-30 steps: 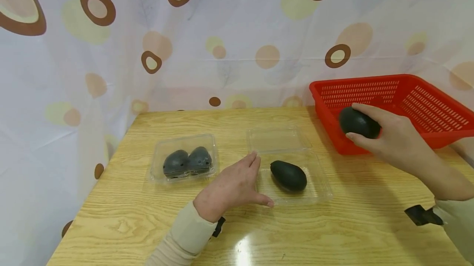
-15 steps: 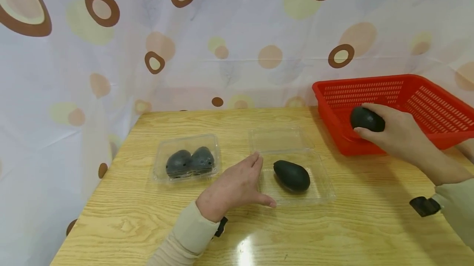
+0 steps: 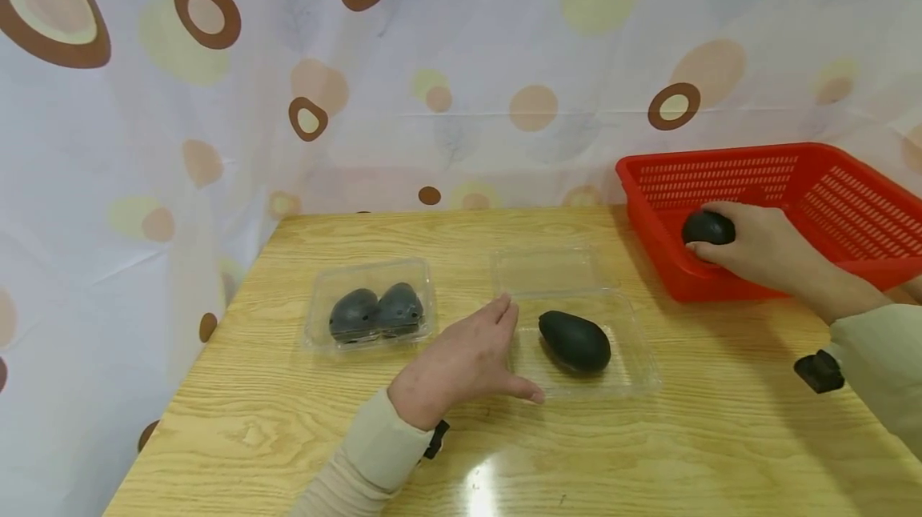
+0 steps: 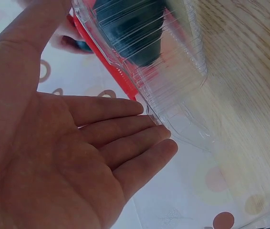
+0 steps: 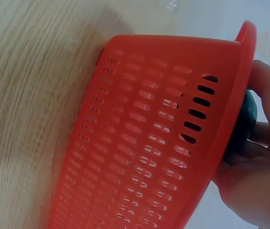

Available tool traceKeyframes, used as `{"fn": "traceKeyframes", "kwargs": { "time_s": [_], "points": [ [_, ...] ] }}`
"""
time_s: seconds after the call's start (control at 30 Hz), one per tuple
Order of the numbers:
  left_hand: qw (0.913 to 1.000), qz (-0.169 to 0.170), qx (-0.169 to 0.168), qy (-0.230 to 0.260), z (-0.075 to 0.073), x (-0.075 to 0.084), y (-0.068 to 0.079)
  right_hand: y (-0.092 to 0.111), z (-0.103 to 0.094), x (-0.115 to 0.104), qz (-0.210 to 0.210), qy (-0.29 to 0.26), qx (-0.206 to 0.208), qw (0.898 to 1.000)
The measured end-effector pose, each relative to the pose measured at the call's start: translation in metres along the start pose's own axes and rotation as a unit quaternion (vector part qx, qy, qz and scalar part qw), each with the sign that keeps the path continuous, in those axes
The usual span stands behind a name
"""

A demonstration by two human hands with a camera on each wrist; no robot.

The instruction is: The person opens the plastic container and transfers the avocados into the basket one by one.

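My right hand (image 3: 756, 241) grips a dark green avocado (image 3: 707, 227) inside the near left end of the red basket (image 3: 659, 253). In the right wrist view, the basket's slotted wall hides part of that avocado (image 5: 244, 119). Beside the left wall of an open clear plastic clamshell (image 3: 627, 317) is my left hand (image 3: 461, 361), fingers straight and thumb spread along the front edge. The left wrist view shows its fingertips right at the plastic, with nothing in the palm. One avocado (image 3: 575, 342) lies in the clamshell's tray; the lid (image 3: 543, 270) is folded back behind it.
Left of my left hand stands a closed clear clamshell (image 3: 317, 301) with two dark avocados (image 3: 376, 313) inside. A wooden table (image 3: 288, 421) bears everything. Behind it hangs a patterned curtain (image 3: 468, 157). Part of another hand or arm shows at the basket's right (image 3: 911, 289).
My right hand has carried the avocado from over the basket's near left rim down into the basket. The left hand holds its place beside the open clamshell. The head view has shifted slightly.
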State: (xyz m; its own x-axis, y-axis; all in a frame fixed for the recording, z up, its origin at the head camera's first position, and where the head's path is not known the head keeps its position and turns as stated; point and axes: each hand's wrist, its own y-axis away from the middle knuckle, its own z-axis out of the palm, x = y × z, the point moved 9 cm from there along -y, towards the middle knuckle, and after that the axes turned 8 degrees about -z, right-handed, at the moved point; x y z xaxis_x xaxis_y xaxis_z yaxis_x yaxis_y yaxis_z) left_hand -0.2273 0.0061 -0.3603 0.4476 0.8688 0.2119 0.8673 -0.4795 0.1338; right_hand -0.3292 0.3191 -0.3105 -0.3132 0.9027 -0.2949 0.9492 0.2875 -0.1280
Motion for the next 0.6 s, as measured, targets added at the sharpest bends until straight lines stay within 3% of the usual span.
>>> {"fn": "traceKeyframes", "kwargs": {
  "time_s": [0.27,0.6],
  "points": [
    [0.9999,-0.008,-0.006,0.000,0.001,-0.001,-0.001,-0.009,0.013,0.012,0.025,-0.002,-0.066,0.998],
    [1.0000,-0.007,-0.004,-0.002,0.002,0.000,-0.002,-0.018,0.024,0.016,0.010,0.007,-0.123,0.992]
  ]
}}
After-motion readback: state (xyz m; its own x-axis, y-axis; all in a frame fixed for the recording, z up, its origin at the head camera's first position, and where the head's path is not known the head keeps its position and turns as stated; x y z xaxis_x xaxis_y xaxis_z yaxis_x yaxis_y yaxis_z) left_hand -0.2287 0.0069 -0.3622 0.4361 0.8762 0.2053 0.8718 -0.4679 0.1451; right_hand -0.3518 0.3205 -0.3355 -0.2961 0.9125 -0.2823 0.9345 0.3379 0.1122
